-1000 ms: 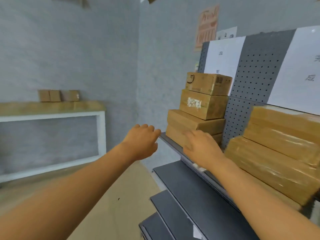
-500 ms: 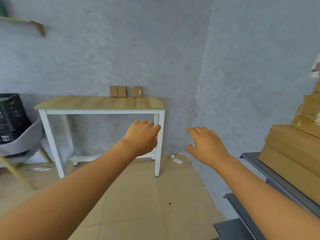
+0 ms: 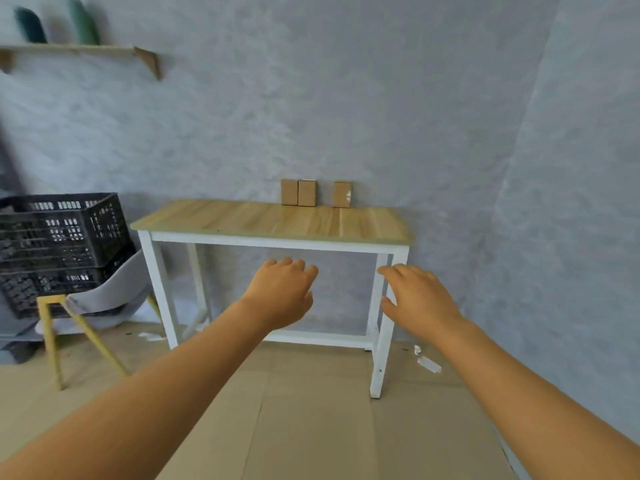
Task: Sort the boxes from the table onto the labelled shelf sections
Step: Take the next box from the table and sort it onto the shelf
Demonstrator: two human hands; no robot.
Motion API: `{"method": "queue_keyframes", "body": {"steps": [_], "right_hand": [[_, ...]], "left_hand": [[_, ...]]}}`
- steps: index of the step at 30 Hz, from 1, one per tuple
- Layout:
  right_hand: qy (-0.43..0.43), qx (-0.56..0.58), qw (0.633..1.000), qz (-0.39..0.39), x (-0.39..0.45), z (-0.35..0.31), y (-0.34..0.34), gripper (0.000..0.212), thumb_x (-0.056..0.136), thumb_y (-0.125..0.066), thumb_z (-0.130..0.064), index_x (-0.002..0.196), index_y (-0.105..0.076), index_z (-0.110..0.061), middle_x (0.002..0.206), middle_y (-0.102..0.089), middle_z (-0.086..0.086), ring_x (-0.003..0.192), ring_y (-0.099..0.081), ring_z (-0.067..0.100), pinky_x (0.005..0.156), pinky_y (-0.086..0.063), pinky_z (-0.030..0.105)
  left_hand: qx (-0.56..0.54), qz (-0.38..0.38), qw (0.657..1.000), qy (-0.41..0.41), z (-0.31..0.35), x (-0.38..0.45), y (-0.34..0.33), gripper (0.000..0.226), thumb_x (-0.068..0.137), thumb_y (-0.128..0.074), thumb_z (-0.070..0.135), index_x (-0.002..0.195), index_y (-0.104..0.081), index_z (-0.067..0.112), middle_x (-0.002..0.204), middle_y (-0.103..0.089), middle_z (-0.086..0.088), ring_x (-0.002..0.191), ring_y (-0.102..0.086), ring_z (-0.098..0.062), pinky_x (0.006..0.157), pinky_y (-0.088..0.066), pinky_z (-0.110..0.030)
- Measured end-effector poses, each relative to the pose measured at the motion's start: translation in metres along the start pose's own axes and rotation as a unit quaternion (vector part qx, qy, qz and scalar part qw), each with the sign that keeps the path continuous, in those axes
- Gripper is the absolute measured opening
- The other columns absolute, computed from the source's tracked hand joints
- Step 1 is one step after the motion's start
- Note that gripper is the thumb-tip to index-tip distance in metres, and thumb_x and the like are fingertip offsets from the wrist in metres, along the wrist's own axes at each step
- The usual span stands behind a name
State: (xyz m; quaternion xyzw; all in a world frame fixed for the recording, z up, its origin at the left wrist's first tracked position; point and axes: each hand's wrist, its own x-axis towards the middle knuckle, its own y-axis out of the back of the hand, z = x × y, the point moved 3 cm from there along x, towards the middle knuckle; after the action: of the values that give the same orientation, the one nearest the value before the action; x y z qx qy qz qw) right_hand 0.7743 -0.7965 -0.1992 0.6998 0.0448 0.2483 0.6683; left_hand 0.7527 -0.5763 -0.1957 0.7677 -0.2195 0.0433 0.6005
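Grey textured walls point(image 3: 346, 98) meet in a corner at the right, and flattened cardboard sheets point(image 3: 311, 410) cover the floor. High at the left edge, a wooden wall shelf point(image 3: 79, 50) carries two blurred green objects point(image 3: 55, 26). Below it, two black plastic crates point(image 3: 59, 247) are stacked one on the other, the lower one resting on a grey chair point(image 3: 110, 292) with yellow legs.

Against the back wall stands a table point(image 3: 242, 220) with a light wood top and white frame. Three small cardboard boxes point(image 3: 307, 192) stand upright along its back edge, toward the back right corner: two touch each other side by side, and the third point(image 3: 342, 194), with a pale patch on its face, stands just beside them with a gap between.

Both bare forearms reach forward from the bottom corners of the view. The left hand point(image 3: 282, 292) hangs in the air in front of the table's front edge, palm down, fingers loosely bent and grasping nothing. The right hand point(image 3: 419, 299) hovers near the table's front right leg, palm down, fingers spread and relaxed, also holding nothing. Both hands are well apart from the boxes.

Small white scraps point(image 3: 427, 362) lie on the floor near the right wall, just beside the table's right legs.
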Motion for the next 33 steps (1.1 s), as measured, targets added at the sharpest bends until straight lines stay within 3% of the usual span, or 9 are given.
{"method": "queue_keyframes", "body": {"steps": [9, 17, 26, 30, 33], "right_hand": [[0.05, 0.018, 0.999, -0.008, 0.18, -0.012, -0.068, 0.054, 0.099, -0.048, -0.028, 0.151, -0.037, -0.017, 0.144, -0.049, 0.002, 0.133, -0.043, 0.023, 0.109, -0.032, 0.034], [0.038, 0.03, 0.999, -0.003, 0.34, -0.009, -0.115, 0.047, 0.1, -0.049, -0.028, 0.144, -0.045, -0.015, 0.136, -0.055, 0.004, 0.125, -0.049, 0.025, 0.1, -0.038, 0.034], [0.045, 0.032, 0.998, -0.036, 0.496, 0.01, -0.173, 0.037, 0.098, -0.05, -0.026, 0.134, -0.051, -0.014, 0.125, -0.058, 0.003, 0.119, -0.051, 0.025, 0.089, -0.038, 0.031], [0.066, 0.038, 0.997, -0.028, 0.574, 0.026, -0.205, 0.051, 0.099, -0.051, -0.028, 0.148, -0.041, -0.017, 0.138, -0.053, 0.003, 0.128, -0.047, 0.024, 0.103, -0.039, 0.035], [0.068, 0.043, 0.996, -0.036, 0.632, 0.04, -0.228, 0.05, 0.097, -0.051, -0.028, 0.145, -0.044, -0.016, 0.138, -0.054, 0.004, 0.126, -0.048, 0.024, 0.104, -0.039, 0.036]], "left_hand": [[0.015, -0.003, 0.998, 0.054, -0.111, 0.116, -0.087, 0.035, 0.099, -0.043, 0.034, 0.129, -0.052, 0.017, 0.115, -0.061, -0.002, 0.105, -0.058, -0.024, 0.09, -0.045, -0.035], [0.0, -0.008, 0.998, 0.058, -0.212, 0.242, -0.157, 0.038, 0.1, -0.043, 0.036, 0.133, -0.049, 0.019, 0.118, -0.06, -0.002, 0.108, -0.057, -0.024, 0.091, -0.044, -0.035], [0.004, -0.031, 0.998, 0.054, -0.28, 0.367, -0.237, 0.039, 0.1, -0.043, 0.036, 0.134, -0.049, 0.018, 0.119, -0.06, -0.003, 0.109, -0.057, -0.024, 0.093, -0.044, -0.036], [0.012, -0.04, 0.997, 0.066, -0.309, 0.428, -0.277, 0.038, 0.1, -0.043, 0.036, 0.132, -0.05, 0.019, 0.121, -0.06, -0.003, 0.109, -0.057, -0.023, 0.094, -0.043, -0.036], [0.008, -0.061, 0.995, 0.079, -0.332, 0.472, -0.301, 0.038, 0.1, -0.043, 0.036, 0.132, -0.05, 0.019, 0.123, -0.06, -0.002, 0.111, -0.057, -0.024, 0.096, -0.045, -0.037]]}}
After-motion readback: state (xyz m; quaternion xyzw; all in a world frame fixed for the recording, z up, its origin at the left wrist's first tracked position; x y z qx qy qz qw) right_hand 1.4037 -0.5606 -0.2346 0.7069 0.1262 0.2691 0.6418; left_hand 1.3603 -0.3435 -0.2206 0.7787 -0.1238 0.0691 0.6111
